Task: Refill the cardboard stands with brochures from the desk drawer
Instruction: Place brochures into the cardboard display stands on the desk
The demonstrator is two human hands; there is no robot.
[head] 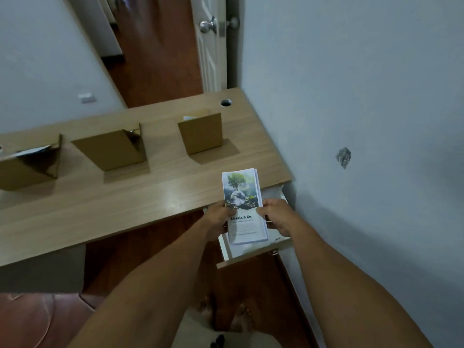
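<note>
A stack of brochures [242, 189] with a tree-and-globe cover is held above the open desk drawer [253, 256] at the desk's right end. My left hand [218, 219] grips its lower left edge and my right hand [276, 217] grips its lower right edge. Three cardboard stands sit in a row on the wooden desk [125, 197]: the right stand [200, 133] and the left stand [27, 167] each show a bit of white paper, while the middle stand [110, 149] looks empty.
A grey wall [364, 121] runs close along the desk's right side. A round cable hole [225, 102] sits in the desk's far right corner. Behind the desk, a white door with a metal knob [208, 25] stands open onto a red-brown floor.
</note>
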